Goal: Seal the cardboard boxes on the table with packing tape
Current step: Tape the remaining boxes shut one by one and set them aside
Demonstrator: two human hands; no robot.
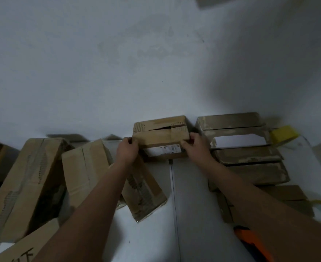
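A small brown cardboard box (160, 138) with a white label on its near face stands at the far edge of the white table (191, 205), against the wall. Its top flaps meet unevenly, with a dark gap along the seam. My left hand (127, 149) grips the box's left end, thumb over the top edge. Gripping the right end is my right hand (196, 146), fingers curled round the corner. No roll of tape shows in either hand.
Right of the held box lie several flat brown boxes (248, 156) in a stack, with a yellow object (284, 132) behind them. Several larger boxes (23, 188) lean at the left. An orange tool (250, 241) lies under my right forearm.
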